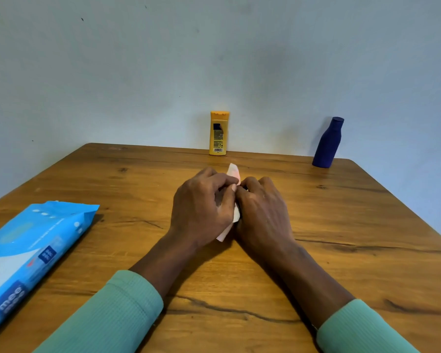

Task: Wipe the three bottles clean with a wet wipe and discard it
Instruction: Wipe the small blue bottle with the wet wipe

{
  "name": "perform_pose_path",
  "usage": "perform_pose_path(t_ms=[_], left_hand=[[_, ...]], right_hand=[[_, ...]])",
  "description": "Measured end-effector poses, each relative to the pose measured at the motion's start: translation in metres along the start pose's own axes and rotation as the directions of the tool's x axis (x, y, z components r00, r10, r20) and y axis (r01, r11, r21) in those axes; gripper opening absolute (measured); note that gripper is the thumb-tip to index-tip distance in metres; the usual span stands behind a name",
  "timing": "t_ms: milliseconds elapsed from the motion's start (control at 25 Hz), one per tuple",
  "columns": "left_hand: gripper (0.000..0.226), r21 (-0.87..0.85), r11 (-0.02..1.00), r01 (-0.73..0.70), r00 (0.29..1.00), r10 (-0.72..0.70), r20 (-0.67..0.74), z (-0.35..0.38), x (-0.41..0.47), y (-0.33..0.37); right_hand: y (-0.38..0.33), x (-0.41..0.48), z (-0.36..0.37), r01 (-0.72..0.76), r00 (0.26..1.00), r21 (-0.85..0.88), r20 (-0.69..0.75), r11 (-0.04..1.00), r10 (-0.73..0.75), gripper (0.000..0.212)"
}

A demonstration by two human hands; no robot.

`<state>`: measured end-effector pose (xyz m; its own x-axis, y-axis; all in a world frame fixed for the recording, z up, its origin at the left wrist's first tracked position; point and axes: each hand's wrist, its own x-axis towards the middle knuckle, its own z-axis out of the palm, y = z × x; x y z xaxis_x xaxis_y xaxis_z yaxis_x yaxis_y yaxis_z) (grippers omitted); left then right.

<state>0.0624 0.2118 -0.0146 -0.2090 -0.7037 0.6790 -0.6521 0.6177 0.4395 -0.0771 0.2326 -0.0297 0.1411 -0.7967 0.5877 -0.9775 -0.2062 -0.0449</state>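
left hand (201, 207), right hand (262, 212): fingers curled round wipe (236, 214) (seemingly wrapped round something) | pack (36, 250) reads "mee"

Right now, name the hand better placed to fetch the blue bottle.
Probably the right hand: the blue bottle stands at the table's far right edge, on its side; the left hand would have to cross. Both grip a white item.

Far edge: yellow bottle (219, 133) and blue bottle (327, 143) stand well apart, open bench (341, 225) between.
Near left: wipes pack (31, 256) occupies the corner.
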Motion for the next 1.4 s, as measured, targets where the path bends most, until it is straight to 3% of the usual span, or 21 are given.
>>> perform_pose_path(t_ms=[80, 160, 360, 600, 760, 840, 880, 960, 1040, 1160, 1240, 1320, 1400], left_hand=[[0.035, -0.034, 0.998, -0.043, 0.995, 0.046, 0.090, -0.001, 0.001, -0.004], [0.031, 0.055, 0.997, -0.046, 0.993, 0.040, 0.110, -0.004, 0.007, -0.015], [0.026, 0.264, 0.946, 0.187, 0.980, -0.200, 0.021, -0.027, 0.021, -0.046], [0.042, 0.147, 0.989, 0.023, 0.967, -0.059, 0.247, -0.015, 0.013, -0.035], [0.051, 0.307, 0.937, -0.169, 0.926, 0.044, 0.376, -0.012, 0.016, -0.019], [0.062, 0.317, 0.930, -0.185, 0.923, 0.054, 0.381, -0.015, 0.019, -0.021], [0.068, 0.283, 0.951, -0.122, 0.932, 0.011, 0.362, -0.017, 0.019, -0.024], [0.069, 0.130, 0.977, 0.169, 0.912, -0.205, 0.355, -0.020, 0.021, -0.033], [0.065, -0.026, 0.915, 0.402, 0.860, -0.367, 0.355, -0.021, 0.021, -0.039], [0.066, -0.107, 0.878, 0.467, 0.876, -0.443, 0.190, -0.017, 0.019, -0.036], [0.064, -0.066, 0.926, 0.371, 0.928, -0.372, -0.017, -0.013, 0.015, -0.034], [0.057, 0.083, 0.990, 0.116, 0.981, -0.101, -0.164, -0.012, 0.012, -0.035], [0.050, 0.232, 0.964, -0.126, 0.971, 0.168, -0.169, -0.013, 0.015, -0.038]], right_hand=[[0.004, 0.000, 0.002, -0.022, 1.000, 0.007, 0.008, 1.000, 0.022, 0.035], [0.005, 0.000, 0.003, -0.037, 0.999, 0.007, 0.004, 0.999, 0.037, 0.043], [0.000, 0.000, -0.001, 0.014, 1.000, -0.006, -0.018, 1.000, -0.014, 0.064], [0.006, -0.001, 0.004, -0.007, 0.998, 0.030, -0.059, 1.000, 0.009, 0.059], [0.010, -0.002, 0.006, 0.039, 0.996, 0.026, -0.076, 0.999, -0.037, 0.062], [0.010, -0.001, 0.003, 0.062, 0.994, 0.049, -0.094, 0.997, -0.057, 0.059], [0.009, -0.001, 0.002, 0.076, 0.992, 0.047, -0.101, 0.996, -0.071, 0.056], [0.006, 0.001, 0.000, 0.097, 0.991, 0.033, -0.100, 0.995, -0.094, 0.054], [0.003, 0.002, -0.001, 0.093, 0.991, 0.017, -0.101, 0.995, -0.091, 0.055], [0.001, 0.003, 0.000, 0.065, 0.991, 0.061, -0.118, 0.996, -0.058, 0.057], [0.001, 0.003, 0.000, 0.032, 0.995, 0.104, -0.100, 0.994, -0.021, 0.058], [0.001, 0.002, 0.000, -0.030, 0.998, 0.171, -0.057, 0.985, 0.040, 0.062], [0.003, -0.001, 0.001, -0.090, 0.995, 0.244, -0.019, 0.966, 0.098, 0.062]])
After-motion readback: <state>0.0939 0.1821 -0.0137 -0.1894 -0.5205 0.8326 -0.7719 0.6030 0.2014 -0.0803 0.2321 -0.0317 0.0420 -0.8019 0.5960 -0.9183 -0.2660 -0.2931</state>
